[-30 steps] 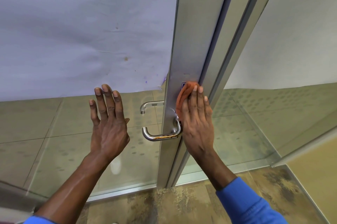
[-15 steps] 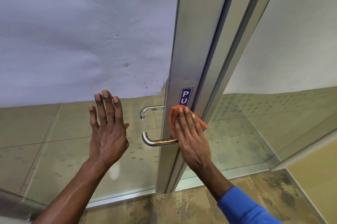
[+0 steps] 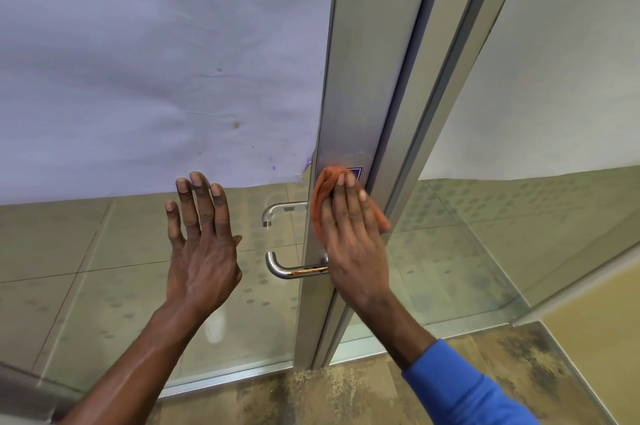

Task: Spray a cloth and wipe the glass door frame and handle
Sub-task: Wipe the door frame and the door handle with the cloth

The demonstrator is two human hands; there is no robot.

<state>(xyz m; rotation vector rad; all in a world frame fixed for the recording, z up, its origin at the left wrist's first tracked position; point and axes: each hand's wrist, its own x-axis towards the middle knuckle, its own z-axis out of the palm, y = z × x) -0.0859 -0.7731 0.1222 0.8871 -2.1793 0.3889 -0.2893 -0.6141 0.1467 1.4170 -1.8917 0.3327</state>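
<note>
An upright brushed-metal door frame (image 3: 360,71) runs down the middle of the view. My right hand (image 3: 353,244) lies flat against it, pressing an orange cloth (image 3: 325,196) onto the metal just above the handle and over most of a blue sign. The steel lever handle (image 3: 287,270) sticks out to the left below the cloth, with rust-coloured marks on its bar. A second handle (image 3: 277,210) shows through the glass behind it. My left hand (image 3: 201,251) rests flat on the glass door panel (image 3: 104,268), fingers spread, holding nothing.
White paper (image 3: 156,61) covers the upper part of the glass. A fixed glass panel (image 3: 519,234) stands to the right of the frame. Stained brown floor (image 3: 346,393) lies below, with a tan wall (image 3: 602,338) at the lower right.
My right hand slid the cloth down to the handle, then back up the frame, and it covers the blue sign again. My left hand stays on the glass.
</note>
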